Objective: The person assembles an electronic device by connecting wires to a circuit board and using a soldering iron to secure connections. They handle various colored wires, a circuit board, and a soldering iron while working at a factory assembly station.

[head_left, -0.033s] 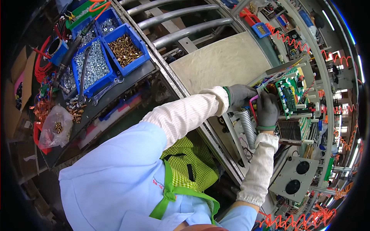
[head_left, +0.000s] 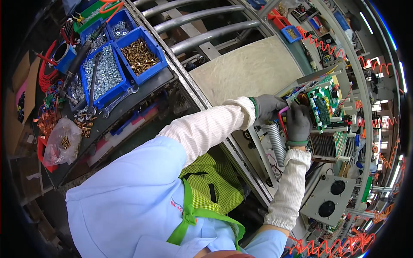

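Note:
Both my hands wear grey gloves and meet at the near-left side of an electrical unit with a green circuit board (head_left: 322,107). My left hand (head_left: 269,106) reaches in from the left, its fingers closed at the wiring. Beside it my right hand (head_left: 298,124) has its fingers bent and pressed together at the same spot; the fingertips and whatever they grip are hidden. A thick pink cable (head_left: 282,120) curves between the two hands. Below my left hand runs a grey corrugated hose (head_left: 276,144). Dark heatsink fins (head_left: 323,147) sit just right of my right wrist.
Blue bins of brass screws (head_left: 140,58) and silver nuts (head_left: 103,73) stand at the left, with wrenches (head_left: 93,84) and a plastic bag (head_left: 63,142). A beige board (head_left: 247,71) lies beyond my hands near metal rollers (head_left: 206,19). A two-fan panel (head_left: 329,200) is at lower right.

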`<action>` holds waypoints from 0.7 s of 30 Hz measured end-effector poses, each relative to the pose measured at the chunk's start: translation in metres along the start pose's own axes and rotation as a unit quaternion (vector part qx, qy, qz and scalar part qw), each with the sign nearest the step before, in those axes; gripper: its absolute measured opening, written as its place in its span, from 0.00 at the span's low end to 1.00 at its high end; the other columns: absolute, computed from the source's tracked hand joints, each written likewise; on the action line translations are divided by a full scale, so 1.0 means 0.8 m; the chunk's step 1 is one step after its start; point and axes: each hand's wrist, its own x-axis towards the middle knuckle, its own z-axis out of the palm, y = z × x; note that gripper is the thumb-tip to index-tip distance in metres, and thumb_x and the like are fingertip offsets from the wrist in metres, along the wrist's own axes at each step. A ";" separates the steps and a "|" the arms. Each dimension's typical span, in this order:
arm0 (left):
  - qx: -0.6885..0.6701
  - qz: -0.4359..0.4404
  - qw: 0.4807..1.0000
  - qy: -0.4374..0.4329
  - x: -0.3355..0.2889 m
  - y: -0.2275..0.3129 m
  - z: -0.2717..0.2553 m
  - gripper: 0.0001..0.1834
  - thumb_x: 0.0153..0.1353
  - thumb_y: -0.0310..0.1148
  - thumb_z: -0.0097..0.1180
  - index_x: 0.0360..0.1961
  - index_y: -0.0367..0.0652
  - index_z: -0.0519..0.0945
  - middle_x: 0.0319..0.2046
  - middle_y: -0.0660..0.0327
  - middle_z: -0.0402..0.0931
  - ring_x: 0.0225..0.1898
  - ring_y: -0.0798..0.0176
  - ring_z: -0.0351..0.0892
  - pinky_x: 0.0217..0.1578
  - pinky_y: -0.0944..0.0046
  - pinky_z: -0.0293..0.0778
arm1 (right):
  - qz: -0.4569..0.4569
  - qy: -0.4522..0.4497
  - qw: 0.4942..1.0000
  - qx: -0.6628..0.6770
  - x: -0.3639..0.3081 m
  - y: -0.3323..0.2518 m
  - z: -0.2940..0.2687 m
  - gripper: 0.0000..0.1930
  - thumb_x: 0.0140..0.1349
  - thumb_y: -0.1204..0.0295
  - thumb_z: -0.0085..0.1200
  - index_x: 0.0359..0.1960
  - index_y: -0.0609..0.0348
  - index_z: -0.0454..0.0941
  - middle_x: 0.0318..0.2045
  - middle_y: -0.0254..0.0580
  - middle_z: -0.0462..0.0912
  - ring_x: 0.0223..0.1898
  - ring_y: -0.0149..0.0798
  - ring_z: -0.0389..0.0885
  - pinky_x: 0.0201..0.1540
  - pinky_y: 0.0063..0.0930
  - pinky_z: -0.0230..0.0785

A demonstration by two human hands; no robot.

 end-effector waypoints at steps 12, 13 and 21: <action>0.266 0.176 0.947 0.045 0.059 -0.057 -0.053 0.07 0.67 0.31 0.47 0.37 0.40 0.74 0.27 0.63 0.74 0.29 0.69 0.75 0.33 0.69 0.76 | 0.072 -0.055 0.992 0.089 0.007 0.012 -0.002 0.10 0.61 0.68 0.52 0.40 0.57 0.78 0.37 0.51 0.78 0.41 0.54 0.77 0.45 0.42 0.68; 0.297 0.201 0.933 0.031 0.075 -0.072 -0.077 0.07 0.67 0.31 0.47 0.36 0.40 0.74 0.27 0.62 0.74 0.29 0.69 0.75 0.32 0.69 0.76 | 0.066 -0.058 0.992 0.086 0.011 0.010 0.002 0.10 0.62 0.67 0.52 0.40 0.57 0.78 0.37 0.51 0.78 0.42 0.54 0.77 0.45 0.42 0.68; 0.651 0.135 0.745 0.043 0.024 -0.013 0.006 0.09 0.55 0.28 0.56 0.38 0.41 0.77 0.25 0.60 0.76 0.26 0.64 0.77 0.31 0.67 0.75 | 0.105 -0.068 0.990 0.062 0.000 0.027 -0.002 0.10 0.61 0.66 0.50 0.40 0.54 0.77 0.36 0.51 0.78 0.41 0.56 0.76 0.45 0.44 0.68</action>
